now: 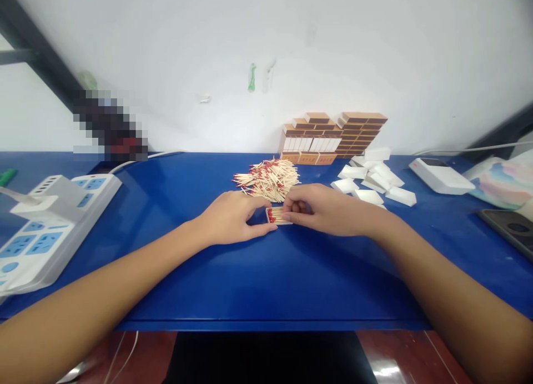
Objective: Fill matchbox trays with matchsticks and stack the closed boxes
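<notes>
A small white matchbox tray (285,223) lies on the blue table, with red-tipped matches (275,215) lying lengthwise in it. The thumb and forefinger of my left hand (230,217) grip the tray's left end. My right hand (320,208) is closed at the right end, its bent fingertips pinched on the matches; it covers that part of the tray. Just behind both hands spreads a loose pile of matches (272,178).
Against the wall stand stacked brown matchboxes (362,134). Several white trays (377,178) lie heaped at the right, near a white device (441,176) and a dark phone (510,228). A white power strip (54,239) lies at the left. The table's front edge (266,324) is close.
</notes>
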`<action>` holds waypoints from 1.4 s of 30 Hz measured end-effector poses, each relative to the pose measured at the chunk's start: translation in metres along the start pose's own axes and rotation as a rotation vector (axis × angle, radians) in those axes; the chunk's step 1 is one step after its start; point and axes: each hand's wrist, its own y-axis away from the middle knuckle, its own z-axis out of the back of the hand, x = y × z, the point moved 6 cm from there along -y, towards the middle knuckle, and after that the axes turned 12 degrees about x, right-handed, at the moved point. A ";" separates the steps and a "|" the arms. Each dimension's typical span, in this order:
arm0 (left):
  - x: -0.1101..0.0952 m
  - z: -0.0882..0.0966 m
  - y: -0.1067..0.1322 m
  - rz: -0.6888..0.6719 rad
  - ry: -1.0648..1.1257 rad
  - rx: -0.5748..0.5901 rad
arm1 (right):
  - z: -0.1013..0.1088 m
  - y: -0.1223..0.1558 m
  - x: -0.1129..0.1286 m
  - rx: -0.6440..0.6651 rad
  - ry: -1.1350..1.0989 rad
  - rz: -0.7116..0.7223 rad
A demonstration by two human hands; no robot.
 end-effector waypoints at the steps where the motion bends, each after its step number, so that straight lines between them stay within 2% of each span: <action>1: 0.000 0.000 0.000 -0.001 -0.001 -0.003 | -0.001 0.000 -0.001 0.009 -0.002 -0.009; 16: 0.000 0.000 0.000 -0.019 -0.003 -0.018 | -0.002 0.003 0.003 0.061 -0.004 -0.037; 22: 0.001 0.000 -0.001 -0.010 0.007 -0.013 | -0.003 -0.001 0.000 0.053 -0.023 -0.002; 28: 0.002 0.003 0.001 -0.025 0.030 -0.067 | 0.013 0.003 -0.004 -0.082 0.010 -0.002; 31: 0.002 0.005 0.002 -0.018 0.053 -0.112 | 0.031 0.010 -0.012 -0.250 0.079 -0.101; 33: 0.001 0.003 0.001 -0.013 0.044 -0.082 | 0.042 0.015 -0.019 -0.353 0.167 -0.189; 35: -0.001 0.001 0.001 -0.017 0.037 -0.050 | 0.048 0.018 -0.027 -0.391 0.245 -0.257; 39: 0.000 0.005 0.003 -0.002 0.074 -0.114 | 0.042 0.015 -0.041 -0.290 0.302 -0.338; 42: 0.000 0.003 0.001 -0.003 0.052 -0.055 | 0.031 0.010 -0.047 -0.172 0.296 -0.369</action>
